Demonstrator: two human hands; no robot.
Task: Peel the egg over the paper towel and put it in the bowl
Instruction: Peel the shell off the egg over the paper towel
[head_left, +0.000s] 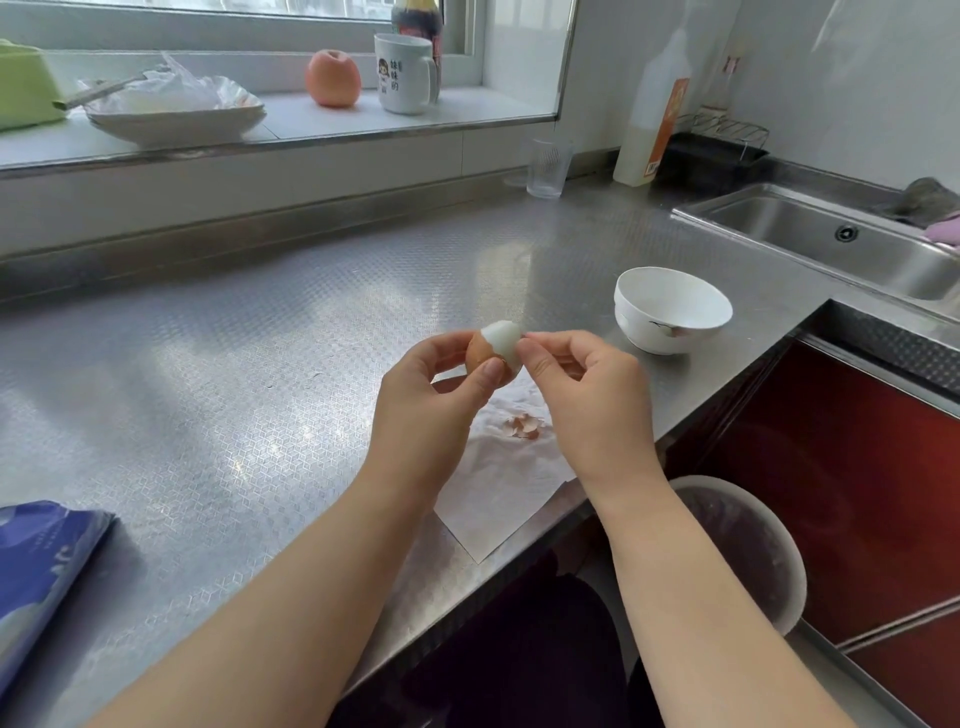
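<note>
Steel bench: carries everything I see from the head view.
Egg: half peeled, white top bare, brown shell below, between my hands.
Left hand: fingers wrapped round the egg.
Right hand: fingertips pinching at the egg's bare side.
Paper towel: under my hands, shell bits on it.
Bowl: white, beyond my right hand.

The steel counter bears a paper towel at its front edge, a bowl behind it, a glass farther back.
</note>
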